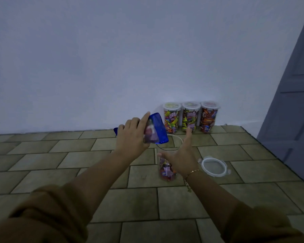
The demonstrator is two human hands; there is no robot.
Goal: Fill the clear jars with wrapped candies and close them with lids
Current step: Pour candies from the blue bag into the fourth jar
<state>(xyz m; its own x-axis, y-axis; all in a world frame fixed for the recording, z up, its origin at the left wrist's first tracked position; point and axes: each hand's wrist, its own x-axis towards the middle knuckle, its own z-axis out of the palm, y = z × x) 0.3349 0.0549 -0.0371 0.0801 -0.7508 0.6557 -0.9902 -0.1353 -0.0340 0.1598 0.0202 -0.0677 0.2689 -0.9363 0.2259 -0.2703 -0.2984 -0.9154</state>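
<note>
The open jar [168, 155] is clear, glossy plastic, its candies [166, 171] in shiny foil-like wrappers. The bag [155, 128] is glossy blue film with a see-through panel. The loose lid [214, 166] looks translucent whitish plastic — smooth. The floor [95, 172] is matt olive-brown tile with dark grout lines; the wall [112, 58] is flat, matt paint — the sleeves [47, 211] soft brown cloth

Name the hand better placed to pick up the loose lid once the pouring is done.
Right. The right hand steadies the open jar and the lid lies on the floor just to its right. The left hand grips the blue candy bag.
</note>
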